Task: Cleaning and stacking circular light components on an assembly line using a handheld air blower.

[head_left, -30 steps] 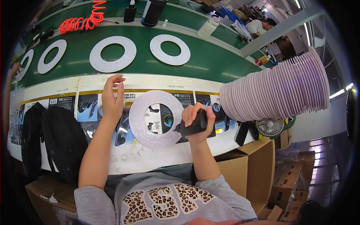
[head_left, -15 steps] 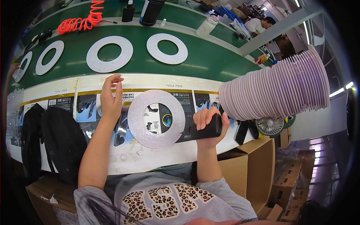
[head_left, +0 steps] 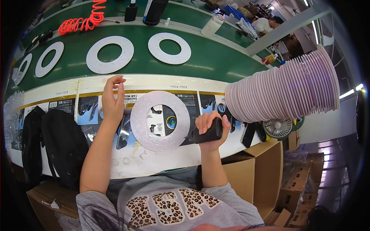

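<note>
A flat white speckled ring (head_left: 139, 122) lies in front of me on the printed cardboard sheets covering the table. My right hand (head_left: 206, 121) is closed around a smooth, rounded black block (head_left: 213, 131) just beyond the ring's right edge; what kind of block it is I cannot make out. To the left of the ring, my left hand (head_left: 113, 99) hovers with its fingers loosely bent and the thumb apart, holding nothing. Several similar rings, one of them a white ring (head_left: 94, 59), rest spaced out on the green conveyor belt (head_left: 216, 57) beyond.
At right lies a long stack of white rings (head_left: 269, 94), with a small fan (head_left: 277, 128) and a black phone-like slab (head_left: 248, 135) below it. Black fabric (head_left: 63, 142) covers the left side. An open carton (head_left: 266, 173) stands at lower right; bottles (head_left: 155, 11) stand behind the belt.
The rings on the belt have shifted slightly left. My right hand has moved a little left with the black block. My left hand has drifted slightly left.
</note>
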Demonstrator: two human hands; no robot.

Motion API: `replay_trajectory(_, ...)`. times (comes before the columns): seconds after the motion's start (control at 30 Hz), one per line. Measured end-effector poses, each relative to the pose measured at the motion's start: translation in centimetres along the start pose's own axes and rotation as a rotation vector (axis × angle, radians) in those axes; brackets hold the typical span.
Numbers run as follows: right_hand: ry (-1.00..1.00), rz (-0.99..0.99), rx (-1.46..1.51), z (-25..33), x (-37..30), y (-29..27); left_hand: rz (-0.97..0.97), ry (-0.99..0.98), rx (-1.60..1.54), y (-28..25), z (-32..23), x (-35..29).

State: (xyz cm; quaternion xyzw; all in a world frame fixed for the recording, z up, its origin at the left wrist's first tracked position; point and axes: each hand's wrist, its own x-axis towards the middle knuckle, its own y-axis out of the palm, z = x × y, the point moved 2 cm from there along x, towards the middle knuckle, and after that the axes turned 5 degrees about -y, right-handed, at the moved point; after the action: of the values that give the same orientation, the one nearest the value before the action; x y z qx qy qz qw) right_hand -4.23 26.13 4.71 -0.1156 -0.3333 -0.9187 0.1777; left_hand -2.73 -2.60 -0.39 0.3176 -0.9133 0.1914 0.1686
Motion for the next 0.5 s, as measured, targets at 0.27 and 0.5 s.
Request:
replay_trajectory(0.27, 0.008, -0.01, 0.004, -0.2, -0.1, -0.2, 0.0, -0.006, -0.001, 0.0, 0.0, 0.0)
replay_trajectory(0.5, -0.029, -0.022, -0.007, 0.9, 0.5, 0.2, -0.002, -0.005, 0.012, 0.0, 0.0, 0.0)
